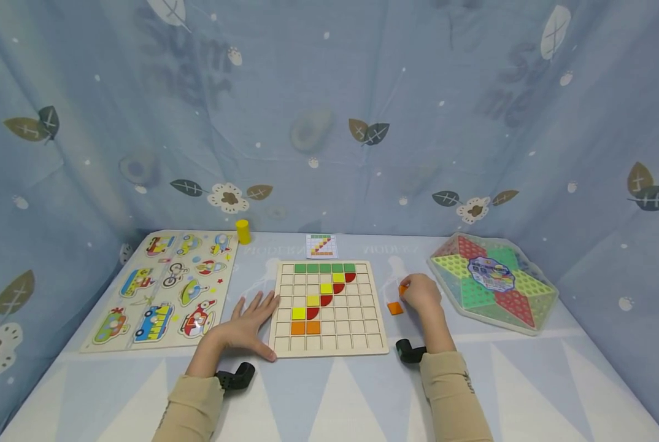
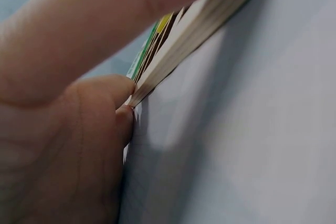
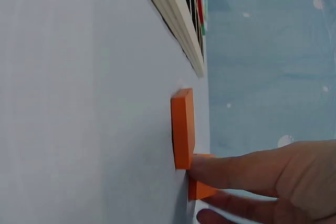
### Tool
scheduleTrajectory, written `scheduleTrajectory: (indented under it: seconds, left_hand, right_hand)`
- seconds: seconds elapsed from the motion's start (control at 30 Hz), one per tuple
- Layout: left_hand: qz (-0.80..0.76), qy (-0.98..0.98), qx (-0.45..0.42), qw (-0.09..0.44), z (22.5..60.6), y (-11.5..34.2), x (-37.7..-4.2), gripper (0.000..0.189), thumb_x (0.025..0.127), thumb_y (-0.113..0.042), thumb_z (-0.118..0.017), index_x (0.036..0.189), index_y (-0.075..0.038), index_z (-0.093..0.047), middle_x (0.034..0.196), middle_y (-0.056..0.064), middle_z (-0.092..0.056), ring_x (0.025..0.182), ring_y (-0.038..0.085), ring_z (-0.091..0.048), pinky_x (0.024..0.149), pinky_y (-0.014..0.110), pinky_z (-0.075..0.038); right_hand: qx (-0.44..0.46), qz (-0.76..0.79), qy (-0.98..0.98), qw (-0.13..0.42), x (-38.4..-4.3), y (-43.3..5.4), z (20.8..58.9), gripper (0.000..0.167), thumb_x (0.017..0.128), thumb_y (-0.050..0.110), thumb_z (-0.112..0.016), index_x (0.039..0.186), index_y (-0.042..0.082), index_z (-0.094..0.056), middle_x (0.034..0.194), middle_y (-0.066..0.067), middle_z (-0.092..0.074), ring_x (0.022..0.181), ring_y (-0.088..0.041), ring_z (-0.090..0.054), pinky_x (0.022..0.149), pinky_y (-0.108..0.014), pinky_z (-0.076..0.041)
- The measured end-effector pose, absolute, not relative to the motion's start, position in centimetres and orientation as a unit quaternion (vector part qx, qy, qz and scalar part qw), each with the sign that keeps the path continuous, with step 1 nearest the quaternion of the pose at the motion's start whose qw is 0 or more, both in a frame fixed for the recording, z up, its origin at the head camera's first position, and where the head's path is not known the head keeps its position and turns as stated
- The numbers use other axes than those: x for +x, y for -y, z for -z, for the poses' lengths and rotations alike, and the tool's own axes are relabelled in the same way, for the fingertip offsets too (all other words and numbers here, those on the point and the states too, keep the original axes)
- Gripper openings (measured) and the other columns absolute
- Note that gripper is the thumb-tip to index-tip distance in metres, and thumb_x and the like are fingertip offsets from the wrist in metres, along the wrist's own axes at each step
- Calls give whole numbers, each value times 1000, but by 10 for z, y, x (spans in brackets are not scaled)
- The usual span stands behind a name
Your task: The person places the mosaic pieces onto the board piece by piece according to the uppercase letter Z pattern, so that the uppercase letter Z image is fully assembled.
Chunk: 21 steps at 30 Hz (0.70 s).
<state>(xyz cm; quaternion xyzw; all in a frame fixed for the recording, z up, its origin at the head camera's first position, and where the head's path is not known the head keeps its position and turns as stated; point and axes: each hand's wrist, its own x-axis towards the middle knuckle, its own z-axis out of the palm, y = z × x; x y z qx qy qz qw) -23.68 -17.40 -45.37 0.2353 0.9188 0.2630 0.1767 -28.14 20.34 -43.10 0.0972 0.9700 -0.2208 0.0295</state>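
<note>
A wooden grid board (image 1: pixel 340 352) lies flat in the middle, holding a row of green squares (image 1: pixel 325 268), a diagonal of yellow squares (image 1: pixel 313 300) with red quarter-circle pieces (image 1: pixel 326 299), and two orange squares (image 1: pixel 305 328). My left hand (image 1: pixel 241 329) rests with spread fingers at the board's left edge, its thumb by the near corner. To the right of the board, my right hand (image 1: pixel 422 294) pinches an orange square tile (image 3: pixel 199 188) between thumb and fingers, close over the table. A second orange tile (image 1: pixel 395 308) lies just beside it.
A small pattern card (image 1: pixel 322 254) sits behind the board, and a yellow cylinder (image 1: pixel 243 232) stands farther left. At the left lies a vehicle picture puzzle (image 1: pixel 183 319); a hexagonal box (image 1: pixel 489 274) with colored triangles is at the right. A patterned curtain (image 1: pixel 329 110) hangs behind.
</note>
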Motion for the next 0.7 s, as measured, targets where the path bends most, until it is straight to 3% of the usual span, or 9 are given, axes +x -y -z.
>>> scheduleTrajectory:
  seconds: [0.1, 0.2, 0.43, 0.7]
  left_hand:
    - [-263, -919, 233, 177, 454, 174, -236, 123, 56, -49, -81, 147, -1, -13, 153, 20, -5, 139, 40, 6, 106, 58, 11]
    - [-258, -921, 230, 181, 454, 174, -236, 123, 57, -50, -81, 148, -2, -13, 154, 19, -4, 140, 39, 6, 106, 57, 11]
    - [-259, -920, 231, 180, 455, 174, -237, 123, 57, -49, -81, 147, -2, -13, 154, 19, -4, 140, 39, 6, 106, 57, 12]
    - [-264, -919, 232, 179, 456, 174, -238, 123, 57, -49, -81, 147, -1, -13, 154, 20, -4, 139, 39, 6, 106, 58, 12]
  right_hand:
    - [98, 260, -960, 11, -281, -204, 430, 18, 74, 6, -71, 89, 2, -63, 83, -13, -62, 72, -25, -55, 61, -36, -45]
    - [93, 358, -929, 7, -282, -201, 427, 18, 75, 8, -72, 88, 2, -61, 80, -10, -62, 71, -22, -56, 61, -33, -44]
    - [69, 566, -818, 74, -283, -177, 416, 24, 82, 13, -69, 102, 1, -62, 87, -4, -65, 81, -18, -60, 82, -40, -48]
    - [10, 569, -814, 117, -272, -138, 413, 21, 83, 6, -67, 101, -2, -68, 96, -11, -67, 75, -14, -62, 78, -35, -53]
